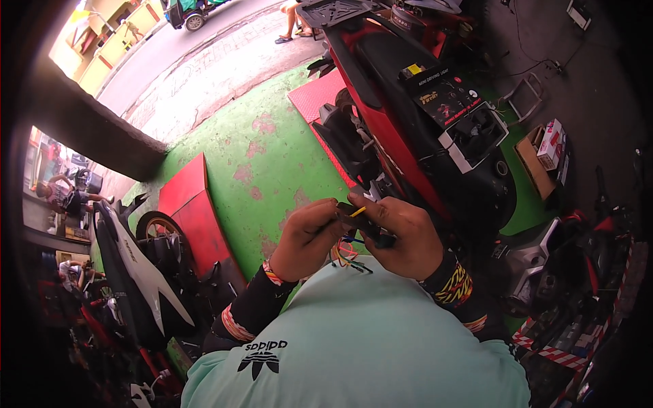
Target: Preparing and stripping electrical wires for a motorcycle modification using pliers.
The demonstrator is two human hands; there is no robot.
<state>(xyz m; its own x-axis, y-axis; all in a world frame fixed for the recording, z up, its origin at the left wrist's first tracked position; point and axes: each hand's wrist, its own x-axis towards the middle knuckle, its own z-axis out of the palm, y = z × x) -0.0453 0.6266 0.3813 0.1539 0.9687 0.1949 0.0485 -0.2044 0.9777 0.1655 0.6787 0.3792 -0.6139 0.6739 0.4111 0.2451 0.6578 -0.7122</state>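
Note:
Close in front of my body, both hands are raised and nearly touching at the fingertips. My left hand [304,239] is closed, its thumb and fingers pinching at a bundle of thin wires [351,263]. The wires are of several colours, and their loose ends hang below the hands, over my light green shirt. My right hand [412,239] is wrapped round a dark hand tool [382,239], which looks like pliers. A short yellow strip [358,212], perhaps a wire, shows at the fingertips between the hands. The fingers cover most of the tool's jaws.
A red and black motorcycle [381,68] stands ahead to the right, with an opened black box [445,98] on its seat. To the left are a white and black motorcycle [132,262] and a red ramp [197,211]. A cardboard box [536,163] lies at right on the green floor [224,156].

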